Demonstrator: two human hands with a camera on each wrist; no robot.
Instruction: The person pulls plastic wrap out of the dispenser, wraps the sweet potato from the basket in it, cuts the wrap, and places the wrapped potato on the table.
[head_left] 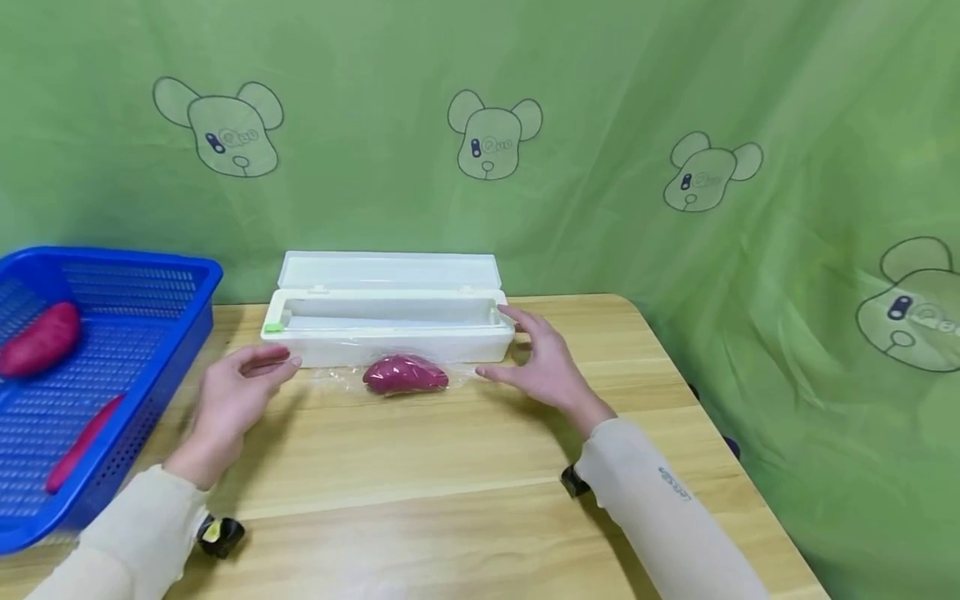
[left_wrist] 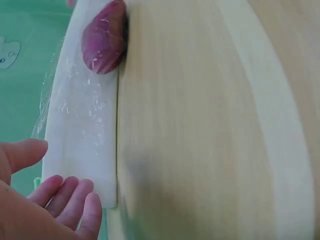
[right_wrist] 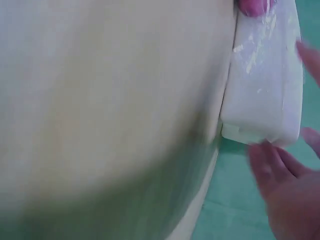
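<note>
Fingers on both hands are loose and a bit spread, not pinching anything as far as the pictures show. The left hand hovers left of centre in the head view, fingertips near the front left corner of the white cling film dispenser box; the left wrist view shows its fingers relaxed beside the end of the box. The right hand sits right of centre, one finger up by the box's right end, thumb low toward the wood. The right wrist view is blurry, so can't tell if it actually touches the box.

Between the two hands, in the middle of the frame, a purple sweet potato lies on a sheet of cling film, just in front of the box, whose lid stands open.

At the left edge a blue plastic basket sits on the wooden table with two more sweet potatoes in it. Green cloth with cartoon bears hangs behind.
</note>
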